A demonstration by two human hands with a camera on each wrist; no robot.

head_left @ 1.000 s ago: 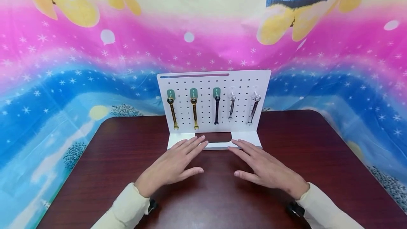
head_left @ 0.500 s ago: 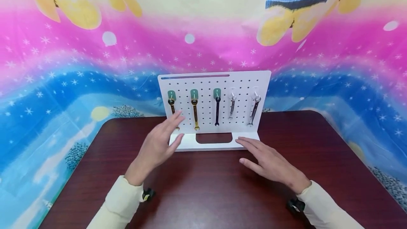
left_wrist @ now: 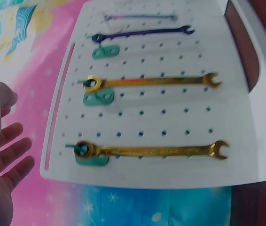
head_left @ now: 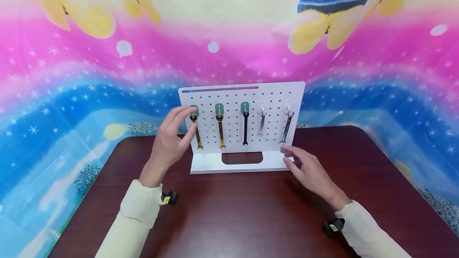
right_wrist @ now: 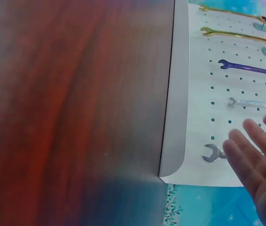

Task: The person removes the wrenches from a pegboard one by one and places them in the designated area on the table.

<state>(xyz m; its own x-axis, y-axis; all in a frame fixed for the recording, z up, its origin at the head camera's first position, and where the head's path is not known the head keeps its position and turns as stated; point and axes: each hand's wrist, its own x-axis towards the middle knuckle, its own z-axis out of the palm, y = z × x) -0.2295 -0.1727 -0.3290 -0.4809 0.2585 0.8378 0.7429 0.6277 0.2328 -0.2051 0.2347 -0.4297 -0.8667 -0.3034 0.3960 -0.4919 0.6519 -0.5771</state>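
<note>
A white pegboard [head_left: 233, 138] carries a row of combination wrenches on hooks. The outermost gold wrench [left_wrist: 156, 151] hangs at the left end, beside a second gold wrench [left_wrist: 156, 82]. A dark purple wrench [head_left: 245, 130] is in the middle, then a small silver wrench [head_left: 262, 124] and a larger silver wrench [head_left: 287, 128]. My left hand [head_left: 166, 144] is raised at the outer gold wrench's ring end, fingers loosely bent; the left wrist view shows space between them. Near the board's lower right corner, my right hand [head_left: 312, 170] hovers below the large silver wrench, holding nothing.
The board's white base [head_left: 208, 164], with a rounded cutout, stands at the back of a dark red-brown table [head_left: 236, 210]. Green hook plates [left_wrist: 105, 51] back the gold and purple wrenches. A colourful printed cloth [head_left: 215, 67] hangs close behind.
My left hand has risen from in front of the base to the outer gold wrench's upper end. The right hand has shifted right and slightly up, its fingers bending a little more.
</note>
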